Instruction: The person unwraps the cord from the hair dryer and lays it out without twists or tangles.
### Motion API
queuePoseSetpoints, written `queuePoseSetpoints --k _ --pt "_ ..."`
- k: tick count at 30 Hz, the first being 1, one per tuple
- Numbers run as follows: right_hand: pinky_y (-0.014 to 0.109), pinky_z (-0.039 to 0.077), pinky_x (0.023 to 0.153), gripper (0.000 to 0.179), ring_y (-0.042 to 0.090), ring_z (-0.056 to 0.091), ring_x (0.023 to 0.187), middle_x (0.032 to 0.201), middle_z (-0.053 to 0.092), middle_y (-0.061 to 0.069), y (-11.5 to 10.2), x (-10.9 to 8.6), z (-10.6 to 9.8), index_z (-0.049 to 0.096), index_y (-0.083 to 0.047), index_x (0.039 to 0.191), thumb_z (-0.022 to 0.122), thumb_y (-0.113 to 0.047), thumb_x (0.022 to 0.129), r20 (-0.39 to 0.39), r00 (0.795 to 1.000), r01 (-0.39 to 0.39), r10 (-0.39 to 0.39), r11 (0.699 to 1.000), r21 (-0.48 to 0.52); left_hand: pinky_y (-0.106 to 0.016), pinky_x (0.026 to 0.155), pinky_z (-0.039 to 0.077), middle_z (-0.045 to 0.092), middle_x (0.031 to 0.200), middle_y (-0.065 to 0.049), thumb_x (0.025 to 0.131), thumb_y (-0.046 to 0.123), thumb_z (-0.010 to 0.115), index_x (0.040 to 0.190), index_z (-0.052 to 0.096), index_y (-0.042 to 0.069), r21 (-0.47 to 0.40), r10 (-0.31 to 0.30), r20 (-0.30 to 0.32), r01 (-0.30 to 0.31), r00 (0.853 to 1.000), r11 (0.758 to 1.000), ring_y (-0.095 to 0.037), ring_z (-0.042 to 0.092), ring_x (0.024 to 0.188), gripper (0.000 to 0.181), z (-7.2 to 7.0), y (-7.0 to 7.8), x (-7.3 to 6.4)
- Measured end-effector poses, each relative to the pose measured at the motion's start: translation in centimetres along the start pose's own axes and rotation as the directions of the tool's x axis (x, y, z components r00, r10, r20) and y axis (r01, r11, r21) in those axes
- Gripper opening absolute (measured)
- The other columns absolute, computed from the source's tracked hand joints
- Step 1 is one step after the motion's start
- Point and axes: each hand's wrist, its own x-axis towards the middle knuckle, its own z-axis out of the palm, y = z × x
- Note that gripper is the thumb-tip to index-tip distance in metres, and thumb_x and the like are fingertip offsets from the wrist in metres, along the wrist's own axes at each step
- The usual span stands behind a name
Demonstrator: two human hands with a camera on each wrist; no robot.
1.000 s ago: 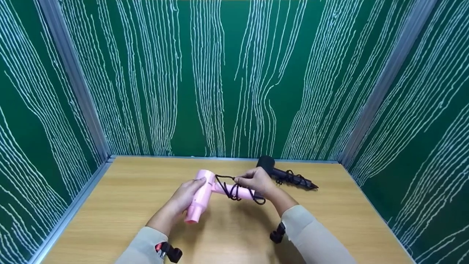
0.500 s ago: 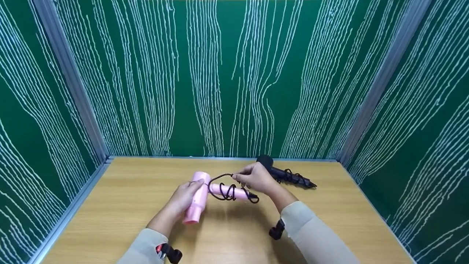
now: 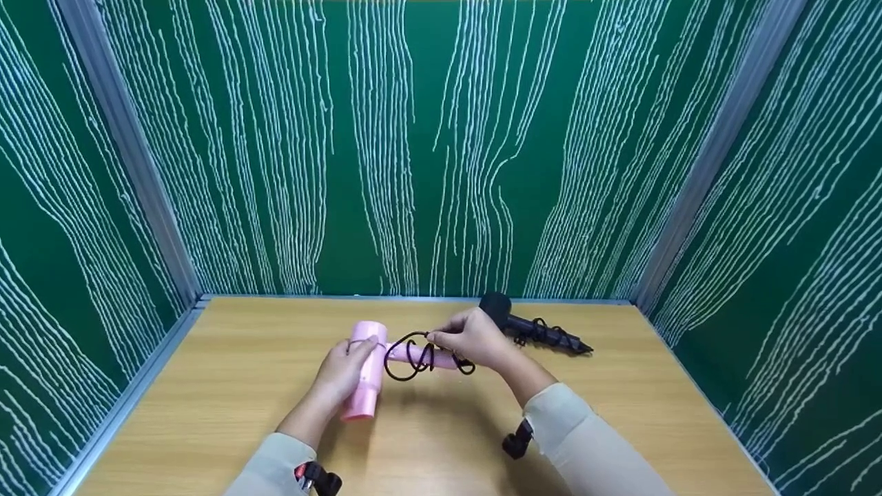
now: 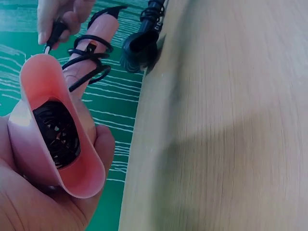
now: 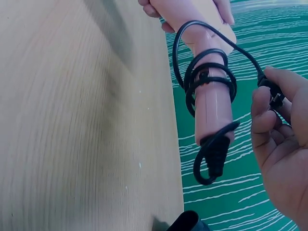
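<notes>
Around the pink dryer (image 3: 373, 375) our left hand (image 3: 344, 368) is curling, likely for steadiness — our right hand (image 3: 473, 338) is pinching its plug (image 5: 270, 88).

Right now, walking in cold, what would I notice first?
Probably the pink hair dryer over the wooden table, its barrel gripped by the left hand. The right hand pinches the plug of the black cord looped round its handle. Behind stand green walls with wavy white lines, and a black hair dryer lies near the table's back edge.
</notes>
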Motion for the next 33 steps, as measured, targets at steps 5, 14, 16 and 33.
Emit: queuePoseSetpoints --k 5,14,16,33 --pt "0.023 0.054 0.060 0.014 0.007 0.068 0.067 0.082 0.082 0.002 -0.4 -0.5 0.3 0.091 -0.013 0.101 0.088 -0.026 0.101 0.021 1.000 -0.013 0.012 0.999 0.044 -0.034 0.077 0.062 0.070 0.122 -0.020 0.113 0.060 0.060 0.159 0.052 -0.003 0.023 0.018 -0.033 -0.018 0.999 1.000 -0.027 0.071 0.101 0.078 0.3 0.2 0.2" --pt "0.021 0.048 0.052 0.014 0.006 0.058 0.056 0.069 0.072 -0.006 -0.7 -1.2 1.2 0.090 -0.012 0.096 0.084 -0.023 0.104 0.094 0.995 0.018 -0.027 0.996 0.090 -0.036 0.082 0.062 0.069 0.126 -0.021 0.113 0.060 0.059 0.161 0.049 -0.003 -0.010 0.024 -0.066 -0.025 0.998 1.000 -0.029 0.070 0.105 0.080 0.3 0.3 0.2" --pt "0.021 0.049 0.053 0.016 0.006 0.059 0.057 0.068 0.071 -0.007 -0.6 -1.4 1.3 0.089 -0.013 0.094 0.085 -0.025 0.104 0.101 0.994 0.023 -0.031 0.997 0.080 -0.035 0.080 0.061 0.069 0.124 -0.021 0.113 0.060 0.059 0.160 0.050 -0.004 -0.030 0.022 -0.073 -0.024 0.997 0.999 -0.028 0.070 0.103 0.079 0.4 0.2 0.3" --pt "0.022 0.053 0.053 0.010 0.005 0.065 0.059 0.071 0.076 -0.002 0.5 -2.4 2.7 0.092 -0.016 0.097 0.089 -0.025 0.101 0.106 0.994 0.014 -0.023 0.996 0.087 -0.033 0.075 0.060 0.068 0.119 -0.019 0.113 0.061 0.059 0.152 0.054 -0.002 -0.106 -0.007 -0.090 -0.003 0.996 0.994 -0.026 0.070 0.097 0.074 0.4 1.3 0.3"
